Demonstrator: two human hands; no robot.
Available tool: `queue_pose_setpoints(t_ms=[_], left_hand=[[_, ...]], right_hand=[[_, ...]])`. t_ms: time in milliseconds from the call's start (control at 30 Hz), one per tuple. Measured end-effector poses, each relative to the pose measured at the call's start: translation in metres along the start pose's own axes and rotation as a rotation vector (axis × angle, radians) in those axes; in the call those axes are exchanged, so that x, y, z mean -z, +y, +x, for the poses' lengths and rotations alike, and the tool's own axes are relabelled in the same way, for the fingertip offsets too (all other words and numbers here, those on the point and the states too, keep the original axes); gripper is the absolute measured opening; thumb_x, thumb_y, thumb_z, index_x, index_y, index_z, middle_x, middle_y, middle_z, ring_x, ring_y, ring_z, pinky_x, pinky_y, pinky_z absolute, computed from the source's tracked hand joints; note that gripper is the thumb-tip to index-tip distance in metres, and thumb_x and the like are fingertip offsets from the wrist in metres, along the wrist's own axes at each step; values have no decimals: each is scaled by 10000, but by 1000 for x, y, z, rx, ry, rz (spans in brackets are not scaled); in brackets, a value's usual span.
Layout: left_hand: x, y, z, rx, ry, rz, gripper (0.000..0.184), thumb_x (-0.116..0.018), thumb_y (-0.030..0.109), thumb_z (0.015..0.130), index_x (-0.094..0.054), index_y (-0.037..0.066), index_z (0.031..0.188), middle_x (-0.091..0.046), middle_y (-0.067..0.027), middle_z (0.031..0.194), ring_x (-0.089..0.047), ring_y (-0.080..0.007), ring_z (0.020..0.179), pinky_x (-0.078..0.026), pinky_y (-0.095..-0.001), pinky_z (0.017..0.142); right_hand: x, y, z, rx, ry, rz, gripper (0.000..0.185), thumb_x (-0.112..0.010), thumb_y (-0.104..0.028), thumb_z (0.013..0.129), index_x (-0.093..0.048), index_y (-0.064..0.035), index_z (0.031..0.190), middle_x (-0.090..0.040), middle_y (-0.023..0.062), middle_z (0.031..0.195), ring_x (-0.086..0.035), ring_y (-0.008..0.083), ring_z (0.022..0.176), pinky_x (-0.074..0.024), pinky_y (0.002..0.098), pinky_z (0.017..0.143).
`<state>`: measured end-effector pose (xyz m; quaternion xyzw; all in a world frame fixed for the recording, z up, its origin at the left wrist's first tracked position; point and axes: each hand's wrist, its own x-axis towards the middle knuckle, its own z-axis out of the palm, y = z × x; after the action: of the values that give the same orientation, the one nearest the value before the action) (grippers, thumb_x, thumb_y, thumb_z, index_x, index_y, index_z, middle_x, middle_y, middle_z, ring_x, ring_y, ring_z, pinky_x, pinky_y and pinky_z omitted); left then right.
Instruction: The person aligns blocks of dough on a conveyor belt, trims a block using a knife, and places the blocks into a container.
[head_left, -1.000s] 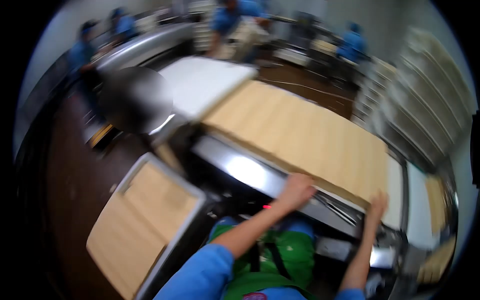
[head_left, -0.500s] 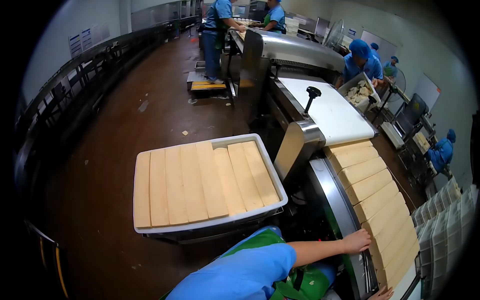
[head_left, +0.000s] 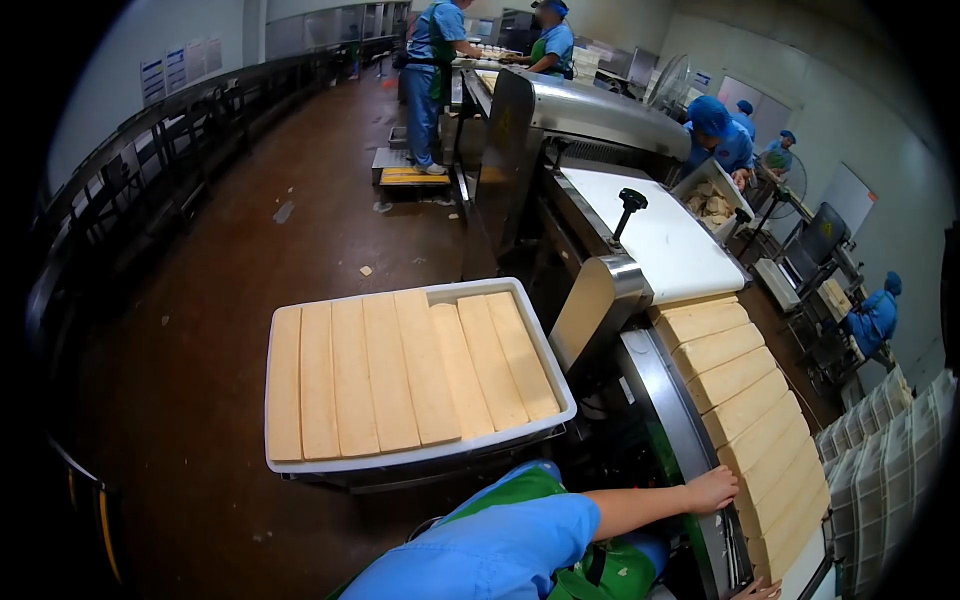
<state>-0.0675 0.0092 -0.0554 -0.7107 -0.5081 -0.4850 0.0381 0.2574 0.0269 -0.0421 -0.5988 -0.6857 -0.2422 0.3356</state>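
A row of pale dough strips [head_left: 745,400] lies side by side along the conveyor, running down to the lower right. My left hand [head_left: 712,490] rests at the conveyor's metal edge, its fingertips against the near ends of the strips; whether it grips one cannot be made out. At the bottom edge of the view my right hand [head_left: 760,590] shows only in part, by the lowest strips. A white tub [head_left: 415,465] to the left holds several more dough strips [head_left: 380,370] laid next to each other.
Beyond the strips are a white belt [head_left: 650,230], a black knob [head_left: 632,202] and a steel machine housing [head_left: 600,110]. Stacked white trays [head_left: 890,470] stand at right. A person [head_left: 715,130] holds a bin of dough pieces [head_left: 710,200]; other people work farther back.
The view has swung left since the first frame, bringing the tub and machine into clear view. Over the last half second the hands and strips have shifted only slightly.
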Motion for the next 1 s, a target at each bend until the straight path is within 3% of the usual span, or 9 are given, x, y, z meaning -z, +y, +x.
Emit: queue_pose_setpoints(t_ms=[500,567,633,667,700,800,933,1000], left_hand=[[6,5,-4,10,-28,-28,84,-625,134,764,-601,64,802,-551,-98,857,-520,-275,913,-396,-389,854],[9,12,-11,-34,276,-134,114,-631,130,775,-597,62,861,-552,-95,918,-513,-268,989,-383,-399,873],[34,30,-27,-10,259,-149,117,-641,129,776,-601,78,874,-554,-79,937,-515,-254,1008,-377,-395,871],[49,38,-37,4,251,-157,124,-652,128,777,-605,94,887,-557,-63,956,-517,-240,1028,-370,-390,869],[59,43,-50,49,252,-138,117,-665,143,774,-609,109,871,-555,-45,934,-526,-229,997,-366,-381,853],[69,46,-92,224,236,-106,75,-685,182,770,-627,138,788,-564,5,862,-546,-204,892,-356,-358,787],[69,17,-135,528,254,-46,63,-699,183,753,-664,141,720,-599,-6,757,-553,-215,791,-345,-360,716],[63,1,-147,727,327,-43,18,-698,130,746,-692,119,734,-610,-37,726,-585,-212,749,-401,-347,703]], right_hand=[[0,1,1,-62,-26,153,483,-550,-312,915,-508,47,1235,-494,263,1154,-499,402,1078,-436,482,930],[1,2,0,-45,-28,175,480,-563,-305,909,-513,49,1228,-494,261,1161,-503,401,1077,-432,481,936],[-2,6,1,-30,-35,159,487,-566,-321,915,-510,44,1234,-491,257,1187,-500,396,1089,-433,476,941],[-19,22,3,-40,-42,195,450,-526,-262,942,-480,44,1269,-456,262,1253,-460,402,1155,-407,456,971],[-38,39,1,-55,-52,227,419,-487,-203,969,-450,45,1304,-421,266,1319,-420,408,1220,-381,437,1001],[-41,48,-6,-38,-49,207,445,-531,-192,956,-419,22,1329,-404,236,1329,-426,386,1222,-379,414,1013],[-31,44,-5,-14,-61,166,438,-517,-213,958,-432,7,1327,-403,221,1346,-425,365,1234,-378,409,1003],[-34,47,-6,-19,-54,222,429,-532,-175,944,-438,9,1320,-407,212,1343,-431,349,1231,-383,401,995]])
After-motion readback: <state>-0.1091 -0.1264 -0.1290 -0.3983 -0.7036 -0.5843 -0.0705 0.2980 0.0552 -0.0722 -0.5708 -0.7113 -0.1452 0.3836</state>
